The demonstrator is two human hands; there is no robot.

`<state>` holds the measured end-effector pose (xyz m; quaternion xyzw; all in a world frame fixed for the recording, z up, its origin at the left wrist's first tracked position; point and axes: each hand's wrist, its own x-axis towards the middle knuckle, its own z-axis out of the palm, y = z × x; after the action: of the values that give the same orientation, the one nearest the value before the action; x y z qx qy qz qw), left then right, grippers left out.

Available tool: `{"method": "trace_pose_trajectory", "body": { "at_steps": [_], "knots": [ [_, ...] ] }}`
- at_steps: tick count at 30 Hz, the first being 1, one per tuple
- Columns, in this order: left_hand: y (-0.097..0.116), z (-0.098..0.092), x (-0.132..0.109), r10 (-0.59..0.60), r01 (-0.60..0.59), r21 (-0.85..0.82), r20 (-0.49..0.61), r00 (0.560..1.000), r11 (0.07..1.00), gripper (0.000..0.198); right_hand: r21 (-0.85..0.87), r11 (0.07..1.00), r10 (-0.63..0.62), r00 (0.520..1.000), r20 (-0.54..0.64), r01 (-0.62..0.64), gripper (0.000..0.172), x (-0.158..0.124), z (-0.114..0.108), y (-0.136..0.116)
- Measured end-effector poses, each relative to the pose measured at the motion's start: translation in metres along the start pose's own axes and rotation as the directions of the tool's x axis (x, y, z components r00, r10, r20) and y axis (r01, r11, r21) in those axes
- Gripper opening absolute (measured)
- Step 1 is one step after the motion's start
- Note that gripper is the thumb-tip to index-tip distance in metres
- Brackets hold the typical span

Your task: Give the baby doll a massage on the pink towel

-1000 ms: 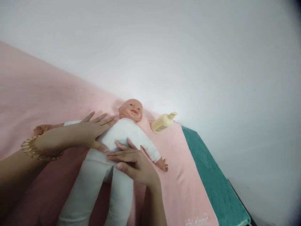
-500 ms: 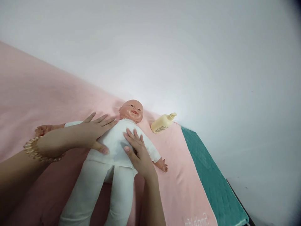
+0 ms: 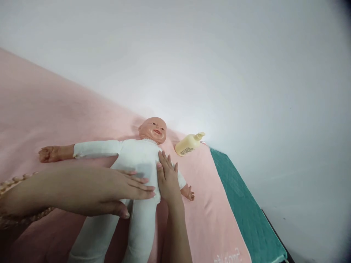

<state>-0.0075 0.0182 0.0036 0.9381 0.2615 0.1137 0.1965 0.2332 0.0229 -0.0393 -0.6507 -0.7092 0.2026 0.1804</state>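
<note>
White doll under both palms: the left hand lies flat across its belly, fingers straight, gripping nothing; the right hand rests flat and open on its side. The doll lies face-up on a pink towel, a bottle near its head.

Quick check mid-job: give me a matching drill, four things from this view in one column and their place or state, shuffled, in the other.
Things:
1. doll
2. bottle
3. left hand
4. quilted mat

Place or state:
A. lying on its side near the doll's head
B. teal, along the right edge of the pink towel
C. on its back, arms spread out
D. flat across the doll's lower torso

Pairs: 1-C, 2-A, 3-D, 4-B
</note>
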Motion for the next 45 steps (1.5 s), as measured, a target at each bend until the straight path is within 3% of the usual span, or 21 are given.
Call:
{"method": "trace_pose_trajectory", "body": {
  "at_steps": [3,7,10,14,23,28,31,33,35,38,41,45],
  "knots": [
    [0.0,-0.002,0.007,0.08,-0.063,-0.105,0.169,0.982,0.992,0.056,0.012,1.0,-0.002,1.0,0.005,0.002,0.055,-0.001,-0.001,0.0],
    [-0.011,-0.001,0.017,-0.006,0.046,-0.16,0.241,0.971,0.986,0.058,0.028,1.0,-0.008,1.0,-0.002,0.008,0.055,-0.001,-0.002,0.0],
    [-0.024,0.007,0.021,-0.021,0.046,-0.147,0.169,0.985,0.988,0.061,0.027,1.0,-0.015,1.0,-0.003,0.015,0.055,-0.001,-0.002,0.001],
    [-0.044,0.021,0.027,-0.089,0.096,-0.082,0.092,0.992,0.992,0.085,0.025,1.0,-0.015,1.0,-0.005,0.016,0.055,-0.001,-0.002,0.001],
    [-0.062,0.027,0.029,-0.412,0.403,0.093,0.105,0.905,0.91,0.126,0.046,0.999,-0.011,1.0,-0.006,0.011,0.056,-0.001,-0.003,0.001],
    [-0.072,0.034,0.025,-0.409,0.403,0.099,0.054,0.911,0.91,0.134,0.108,0.993,-0.04,0.998,-0.058,0.046,0.059,-0.004,-0.007,0.002],
    [-0.068,0.031,0.026,-0.42,0.413,0.105,0.068,0.905,0.905,0.133,0.276,0.943,-0.168,0.982,-0.087,0.185,0.057,-0.012,-0.015,-0.007],
    [-0.062,0.026,0.027,-0.447,0.436,0.111,0.096,0.89,0.893,0.131,0.407,0.859,-0.33,0.944,-0.022,0.31,0.053,-0.02,-0.023,-0.018],
    [-0.056,0.02,0.028,-0.463,0.453,0.105,0.119,0.878,0.885,0.124,0.471,0.799,-0.472,0.876,0.104,0.374,0.049,-0.027,-0.031,-0.03],
    [-0.052,0.018,0.029,-0.471,0.461,0.105,0.111,0.875,0.881,0.116,0.415,0.837,-0.497,0.815,0.299,0.358,0.046,-0.034,-0.041,-0.046],
    [-0.056,0.024,0.029,-0.463,0.454,0.11,0.079,0.883,0.884,0.118,0.383,0.847,-0.499,0.801,0.331,0.369,0.041,-0.034,-0.044,-0.052],
    [-0.061,0.03,0.028,-0.437,0.428,0.126,0.06,0.897,0.895,0.128,0.293,0.903,-0.408,0.844,0.348,0.316,0.036,-0.031,-0.039,-0.047]
  ]
}}
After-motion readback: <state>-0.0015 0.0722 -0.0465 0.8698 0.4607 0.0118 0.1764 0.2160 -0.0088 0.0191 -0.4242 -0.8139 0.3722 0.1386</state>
